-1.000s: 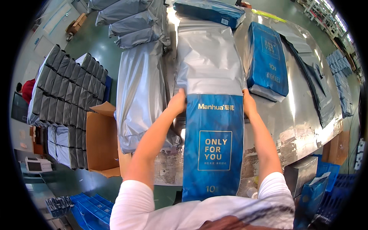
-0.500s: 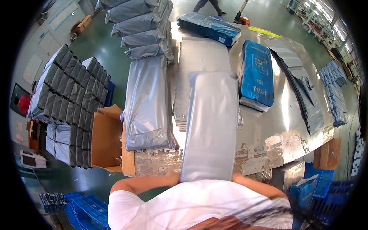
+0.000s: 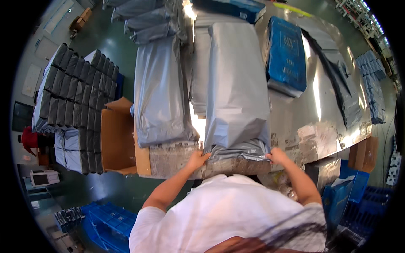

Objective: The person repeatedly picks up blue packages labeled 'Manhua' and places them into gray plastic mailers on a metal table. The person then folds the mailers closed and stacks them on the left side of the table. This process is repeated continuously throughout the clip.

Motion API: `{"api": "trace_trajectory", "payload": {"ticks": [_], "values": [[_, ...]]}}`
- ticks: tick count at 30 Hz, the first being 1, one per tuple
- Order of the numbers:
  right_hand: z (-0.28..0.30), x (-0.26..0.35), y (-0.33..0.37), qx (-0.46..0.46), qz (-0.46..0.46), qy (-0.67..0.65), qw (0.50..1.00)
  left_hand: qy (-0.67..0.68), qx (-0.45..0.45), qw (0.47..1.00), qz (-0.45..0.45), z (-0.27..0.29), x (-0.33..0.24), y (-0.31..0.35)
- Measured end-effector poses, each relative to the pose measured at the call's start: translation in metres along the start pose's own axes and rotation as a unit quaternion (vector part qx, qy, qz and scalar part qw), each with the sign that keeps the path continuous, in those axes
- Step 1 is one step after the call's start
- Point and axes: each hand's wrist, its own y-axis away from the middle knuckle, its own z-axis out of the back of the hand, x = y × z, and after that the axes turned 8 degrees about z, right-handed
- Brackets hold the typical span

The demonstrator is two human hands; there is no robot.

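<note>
A long grey plastic mailing bag (image 3: 238, 84), filled out by something flat inside, lies lengthwise in front of me on the metal table (image 3: 287, 126). Its near end is loose and crumpled. My left hand (image 3: 198, 160) pinches the left corner of that end, and my right hand (image 3: 277, 156) pinches the right corner. Under its far part lies a stack of grey flat sheets or bags (image 3: 200, 80). To the left rests another filled grey bag (image 3: 158, 92). A blue printed pack (image 3: 287, 55) stands to the right.
Grey filled bags (image 3: 152, 25) are piled at the far left. An open cardboard box (image 3: 118, 139) adjoins the table's left edge. Stacked grey parcels (image 3: 78, 92) stand beyond it. Loose dark-grey bags (image 3: 337, 80) lie at right. Blue crates (image 3: 107, 223) sit on the floor lower left.
The grey bag has moved away from my body onto the table, and its near end is now crumpled. My hands, earlier mostly hidden at its near end, now show at the corners.
</note>
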Motion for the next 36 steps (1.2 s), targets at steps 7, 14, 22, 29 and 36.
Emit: {"api": "trace_trajectory", "payload": {"ticks": [7, 14, 22, 29, 36], "values": [[-0.024, 0.128, 0.006, -0.015, 0.218, 0.044, 0.975, 0.229, 0.129, 0.965, 0.017, 0.003, 0.021, 0.016], [-0.120, 0.200, -0.058, -0.244, 0.286, -0.396, 0.838, 0.282, 0.201, 0.938, -0.004, -0.005, 0.025, 0.018], [-0.274, -0.131, 0.150, 0.002, 0.113, 0.137, 0.984, 0.171, 0.213, 0.961, 0.045, 0.018, 0.039, 0.019], [-0.011, 0.032, 0.093, -0.352, 0.272, 0.342, 0.828, -0.411, -0.113, 0.718, -0.549, 0.069, -0.036, 0.029], [0.018, -0.002, 0.017, -0.311, 0.392, 0.221, 0.837, -0.390, -0.068, 0.662, -0.636, 0.074, -0.050, -0.019]]}}
